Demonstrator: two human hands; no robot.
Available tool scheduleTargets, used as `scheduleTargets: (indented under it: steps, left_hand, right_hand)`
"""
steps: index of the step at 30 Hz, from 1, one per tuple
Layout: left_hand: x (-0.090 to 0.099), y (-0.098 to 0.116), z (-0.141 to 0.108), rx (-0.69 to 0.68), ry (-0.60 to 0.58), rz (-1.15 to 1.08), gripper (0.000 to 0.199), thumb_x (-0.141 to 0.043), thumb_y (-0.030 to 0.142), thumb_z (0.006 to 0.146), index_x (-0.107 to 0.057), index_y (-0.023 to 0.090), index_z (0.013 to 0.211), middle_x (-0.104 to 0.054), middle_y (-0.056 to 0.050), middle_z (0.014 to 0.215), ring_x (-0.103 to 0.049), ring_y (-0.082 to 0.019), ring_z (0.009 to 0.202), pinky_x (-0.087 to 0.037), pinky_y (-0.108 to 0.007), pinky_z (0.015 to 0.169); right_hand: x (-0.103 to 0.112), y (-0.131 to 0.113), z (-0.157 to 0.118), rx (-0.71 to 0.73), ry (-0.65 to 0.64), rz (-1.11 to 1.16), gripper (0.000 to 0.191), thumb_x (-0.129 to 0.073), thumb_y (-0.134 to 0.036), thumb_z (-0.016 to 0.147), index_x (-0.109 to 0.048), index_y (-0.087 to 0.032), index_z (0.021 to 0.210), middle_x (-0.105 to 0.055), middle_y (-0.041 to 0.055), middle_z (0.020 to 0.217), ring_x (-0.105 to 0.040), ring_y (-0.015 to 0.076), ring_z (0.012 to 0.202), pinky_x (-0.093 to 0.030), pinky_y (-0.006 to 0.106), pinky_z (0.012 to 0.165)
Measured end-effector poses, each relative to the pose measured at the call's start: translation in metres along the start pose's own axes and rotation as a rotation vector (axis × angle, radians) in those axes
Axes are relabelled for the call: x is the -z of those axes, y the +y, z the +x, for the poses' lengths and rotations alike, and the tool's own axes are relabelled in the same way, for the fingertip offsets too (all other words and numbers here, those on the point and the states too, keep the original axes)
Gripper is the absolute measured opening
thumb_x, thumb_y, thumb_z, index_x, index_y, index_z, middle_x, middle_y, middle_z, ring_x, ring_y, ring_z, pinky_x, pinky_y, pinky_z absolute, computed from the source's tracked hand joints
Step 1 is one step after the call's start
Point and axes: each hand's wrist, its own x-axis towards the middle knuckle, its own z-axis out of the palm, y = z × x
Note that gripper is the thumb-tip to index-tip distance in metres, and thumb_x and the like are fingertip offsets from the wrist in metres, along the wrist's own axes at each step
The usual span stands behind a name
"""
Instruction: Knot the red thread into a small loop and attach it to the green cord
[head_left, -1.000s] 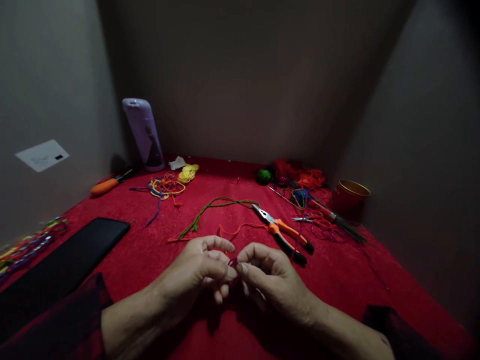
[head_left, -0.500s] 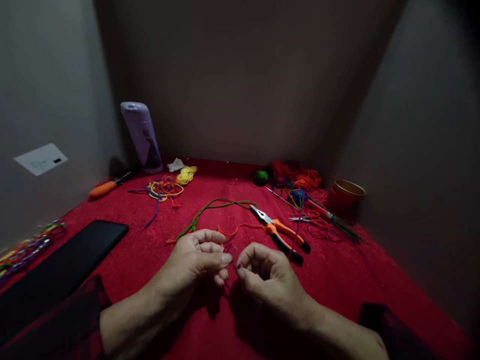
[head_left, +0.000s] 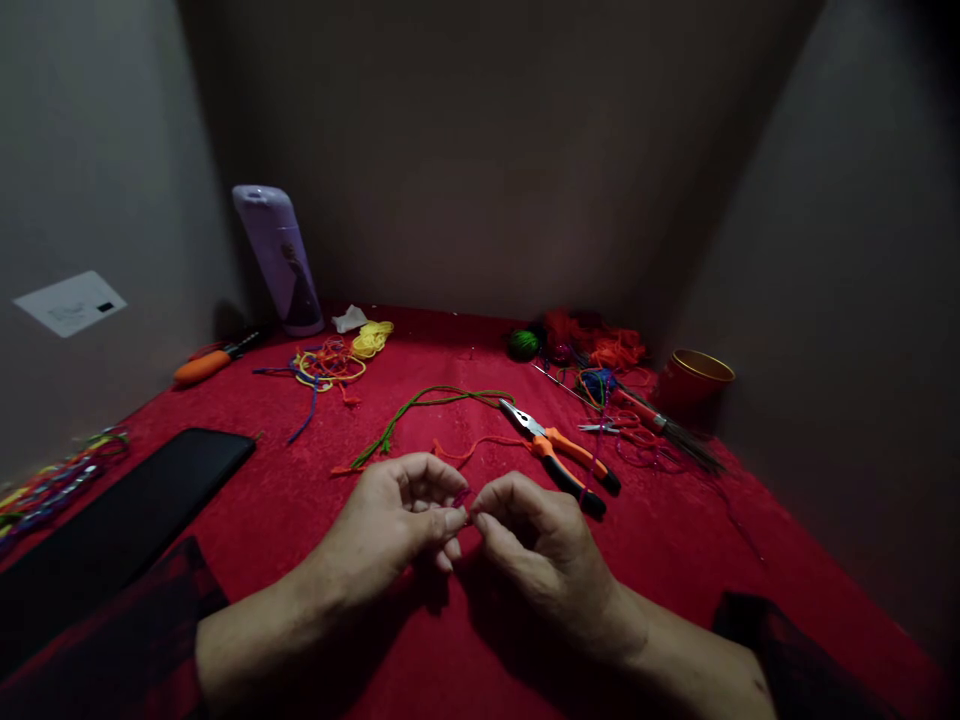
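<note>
Between my hands, low over the red cloth, is a thin purple-pink thread [head_left: 463, 497]. My left hand [head_left: 401, 520] pinches it between thumb and fingertips. The fingertips of my right hand [head_left: 536, 550] are pressed together at the thread's right side, almost touching the left ones. Just beyond lie a green cord [head_left: 420, 400] and an orange-red cord [head_left: 487, 441]. Orange-and-black pliers [head_left: 562, 455] rest to the right of these, with a purple thread across their handles. The thread's small details are hard to make out.
A black phone-like slab [head_left: 142, 520] and braided cords [head_left: 67, 480] lie left. Farther back are an orange-handled tool [head_left: 202, 367], purple bottle [head_left: 281, 265] and yellow thread [head_left: 371, 340]. At right are yarn [head_left: 615, 347], scissors [head_left: 626, 428], a brush [head_left: 660, 425] and a red cup [head_left: 694, 385].
My right fingertips have moved up and closer to my left ones. The left fingers have curled in more around the thread. The view has shifted slightly.
</note>
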Motion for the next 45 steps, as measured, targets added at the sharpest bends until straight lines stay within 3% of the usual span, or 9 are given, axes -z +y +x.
scheduleTargets:
  steps: [8,15,27,37,45]
  left_hand:
    - [-0.0011,0.0013,0.0004,0.013,-0.010,-0.011,0.021,-0.070,0.019,0.064,-0.056,0.012,0.078,-0.061,-0.001,0.058,-0.057,-0.012,0.047,-0.046,-0.024,0.046]
    - [-0.0073,-0.0018,0.0005,0.009,0.008,-0.055,0.022,-0.069,0.012,0.060,-0.053,0.014,0.075,-0.058,0.002,0.060,-0.053,-0.010,0.049,-0.045,-0.023,0.046]
    - [-0.0071,0.0010,0.0005,0.034,0.067,-0.035,0.032,-0.074,0.019,0.056,-0.051,0.014,0.079,-0.055,0.004,0.060,-0.053,-0.009,0.049,-0.042,-0.022,0.045]
    - [-0.0060,-0.0024,0.0000,0.037,0.051,-0.013,0.033,-0.070,0.020,0.062,-0.048,0.014,0.085,-0.054,0.005,0.060,-0.053,-0.010,0.045,-0.045,-0.024,0.041]
    - [-0.0008,0.0002,-0.0005,0.037,0.059,-0.029,0.033,-0.067,0.015,0.065,-0.047,0.014,0.091,-0.056,0.005,0.058,-0.053,-0.009,0.041,-0.044,-0.023,0.041]
  right_hand:
    - [-0.0008,-0.0021,-0.0011,-0.042,0.036,0.014,0.007,-0.050,-0.016,0.082,-0.055,-0.017,0.077,-0.058,0.0030,0.073,-0.052,0.0125,0.064,-0.043,0.024,0.057]
    - [-0.0052,0.0013,-0.0020,-0.113,0.058,0.105,0.007,-0.050,-0.019,0.083,-0.052,-0.018,0.076,-0.055,-0.0002,0.065,-0.050,0.0100,0.055,-0.040,0.022,0.051]
    - [-0.0046,-0.0017,-0.0019,-0.091,0.062,0.105,0.009,-0.052,-0.023,0.083,-0.054,-0.018,0.075,-0.056,0.0005,0.064,-0.050,0.0103,0.052,-0.040,0.022,0.049]
    - [-0.0072,-0.0021,-0.0040,-0.077,0.018,0.110,0.008,-0.047,-0.020,0.086,-0.053,-0.018,0.081,-0.059,0.0046,0.078,-0.056,0.0137,0.069,-0.045,0.025,0.061]
    - [-0.0059,-0.0028,-0.0020,-0.250,0.043,0.341,0.013,-0.041,-0.029,0.092,-0.048,-0.019,0.087,-0.052,-0.0032,0.060,-0.049,0.0079,0.049,-0.041,0.019,0.047]
